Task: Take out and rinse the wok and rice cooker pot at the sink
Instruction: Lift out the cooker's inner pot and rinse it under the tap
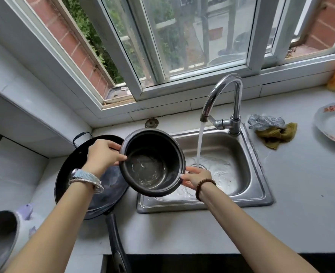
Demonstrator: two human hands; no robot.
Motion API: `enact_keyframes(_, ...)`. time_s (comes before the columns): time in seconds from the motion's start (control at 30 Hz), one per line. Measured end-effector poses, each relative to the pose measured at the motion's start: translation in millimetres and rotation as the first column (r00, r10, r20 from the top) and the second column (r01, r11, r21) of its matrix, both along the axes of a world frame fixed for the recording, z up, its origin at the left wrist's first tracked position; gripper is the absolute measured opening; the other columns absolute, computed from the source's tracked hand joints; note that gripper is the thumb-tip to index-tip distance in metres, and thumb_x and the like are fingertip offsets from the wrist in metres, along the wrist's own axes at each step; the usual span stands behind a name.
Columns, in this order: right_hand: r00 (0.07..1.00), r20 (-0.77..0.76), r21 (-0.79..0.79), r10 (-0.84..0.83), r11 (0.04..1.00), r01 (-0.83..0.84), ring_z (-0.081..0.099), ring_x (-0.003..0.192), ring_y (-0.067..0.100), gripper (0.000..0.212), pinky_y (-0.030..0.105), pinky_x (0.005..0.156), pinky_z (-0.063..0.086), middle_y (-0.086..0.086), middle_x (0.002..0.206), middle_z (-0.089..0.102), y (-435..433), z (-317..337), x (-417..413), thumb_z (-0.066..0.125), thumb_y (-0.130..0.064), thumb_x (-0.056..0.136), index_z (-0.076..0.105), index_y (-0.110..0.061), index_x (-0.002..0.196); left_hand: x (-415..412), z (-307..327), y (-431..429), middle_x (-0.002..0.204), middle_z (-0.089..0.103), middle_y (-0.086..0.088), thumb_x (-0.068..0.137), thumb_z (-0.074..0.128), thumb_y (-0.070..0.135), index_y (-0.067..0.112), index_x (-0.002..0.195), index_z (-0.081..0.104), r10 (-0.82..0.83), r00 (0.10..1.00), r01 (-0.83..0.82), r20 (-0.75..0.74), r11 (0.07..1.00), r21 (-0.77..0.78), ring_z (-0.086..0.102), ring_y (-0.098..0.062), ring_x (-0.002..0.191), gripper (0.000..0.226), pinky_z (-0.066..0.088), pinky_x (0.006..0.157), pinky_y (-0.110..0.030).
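1. Wok [111, 186] is lying left of the sink [266, 194], partly hidden by the left hand [101, 154].
2. That hand's fingers are pinching the pot [153, 166] rim.
3. Pot is tilting over the sink's left edge.
4. Right hand [197, 177] is pinching the opposite rim.
5. Tap [236, 107] is running beside the pot.
6. Plate [334, 125] is showing red writing, unreadable.

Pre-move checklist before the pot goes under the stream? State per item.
1. Left hand grips the pot rim: ok.
2. Right hand holds the opposite rim: ok.
3. Tap on, stream falls into the sink: ok.
4. Pot under the stream: not ok, it is left of the stream, mouth tilted toward the camera.
5. Drain open: cannot tell, water and foam cover it.
6. Wok out on the counter, left of the sink: ok.
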State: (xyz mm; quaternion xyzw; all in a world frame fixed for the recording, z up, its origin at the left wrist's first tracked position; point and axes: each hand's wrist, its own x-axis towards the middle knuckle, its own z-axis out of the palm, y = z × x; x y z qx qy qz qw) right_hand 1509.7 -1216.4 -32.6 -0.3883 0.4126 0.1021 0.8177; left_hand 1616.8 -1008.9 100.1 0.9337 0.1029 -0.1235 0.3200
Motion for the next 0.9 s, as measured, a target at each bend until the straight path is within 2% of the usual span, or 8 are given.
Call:
enact_keyframes(0.13,0.999,-0.021,0.061,0.029,0.998,-0.028,0.067,0.065,0.032,0.042,0.031,0.050,0.058,0.027,0.089,0.063,0.0,0.9,3.6,0.052,0.028,0.080,0.051,0.014,0.120,-8.9,3.2,4.3,0.077,0.068,-0.013,0.063,0.085,-0.006,-0.003,0.099,0.069,0.025,1.000,-0.025,-0.002,0.997,-0.075,0.066,-0.018,0.069,0.040,0.059,0.061,-0.025)
enact_keyframes(0.23,0.998,-0.048,0.133,0.048,0.990,-0.041,0.068,0.063,0.034,0.041,0.034,0.049,0.057,0.035,0.100,0.062,16.4,-4.4,6.5,0.048,0.029,0.081,0.050,0.015,0.119,-12.2,20.9,-7.4,0.073,0.067,-0.009,0.063,0.086,-0.003,-0.002,0.098,0.071,-0.033,0.996,0.040,0.078,0.996,-0.085,0.064,-0.012,0.063,0.038,0.053,0.051,-0.014)
enact_keyframes(0.3,0.998,-0.047,0.176,0.053,0.983,-0.044,0.069,0.061,0.033,0.040,0.033,0.048,0.057,0.033,0.092,0.063,34.6,-7.5,8.5,0.049,0.029,0.080,0.052,0.015,0.117,-15.6,36.8,-20.3,0.074,0.069,-0.005,0.063,0.088,0.002,0.004,0.096,0.073,-0.102,0.982,0.107,0.160,0.994,-0.019,0.066,-0.012,0.064,0.037,0.057,0.058,-0.020)
enact_keyframes(0.4,1.000,-0.013,0.244,0.021,0.970,-0.018,0.066,0.080,0.039,0.041,0.038,0.059,0.060,0.033,0.097,0.063,63.6,-11.4,17.9,0.051,0.028,0.080,0.055,0.014,0.117,-20.7,61.7,-40.5,0.076,0.072,0.001,0.060,0.090,0.012,0.015,0.091,0.076,-0.220,0.938,0.194,0.268,0.974,0.119,0.070,-0.016,0.076,0.034,0.059,0.079,-0.035)
enact_keyframes(0.6,0.998,0.068,0.414,0.018,0.909,-0.045,0.065,0.083,0.030,0.034,0.027,0.047,0.056,0.026,0.105,0.063,106.5,16.1,40.3,0.047,0.019,0.088,0.058,0.010,0.119,-24.4,99.8,-74.0,0.078,0.070,0.004,0.063,0.086,0.012,0.016,0.092,0.076,-0.370,0.857,0.283,0.357,0.919,0.273,0.067,-0.012,0.083,0.030,0.055,0.081,-0.027)
enact_keyframes(0.73,0.985,0.174,0.564,0.008,0.819,-0.106,0.061,0.077,0.023,0.029,0.023,0.053,0.057,0.017,0.088,0.060,107.7,35.2,45.8,0.030,0.013,0.097,0.056,0.004,0.087,-17.8,110.6,-83.1,0.081,0.070,0.001,0.063,0.087,0.012,0.014,0.091,0.076,-0.361,0.850,0.264,0.382,0.922,0.285,0.067,-0.016,0.086,0.030,0.057,0.083,-0.034)
enact_keyframes(0.83,0.981,0.193,0.599,-0.010,0.793,-0.110,0.067,0.052,0.017,0.031,0.022,0.050,0.056,0.014,0.067,0.067,108.4,39.4,47.9,0.030,0.011,0.099,0.053,0.002,0.081,-14.0,113.5,-85.8,0.082,0.070,0.001,0.062,0.088,0.011,0.014,0.089,0.076,-0.371,0.839,0.265,0.398,0.917,0.298,0.067,-0.019,0.089,0.029,0.057,0.084,-0.037)
enact_keyframes(0.9,0.981,0.195,0.605,-0.024,0.790,-0.100,0.066,0.047,0.016,0.032,0.022,0.050,0.056,0.012,0.059,0.067,109.0,38.8,48.9,0.030,0.010,0.099,0.053,0.001,0.079,-13.1,113.9,-87.6,0.081,0.069,0.002,0.061,0.088,0.012,0.016,0.086,0.076,-0.373,0.839,0.266,0.396,0.916,0.300,0.066,-0.020,0.091,0.028,0.058,0.082,-0.039)
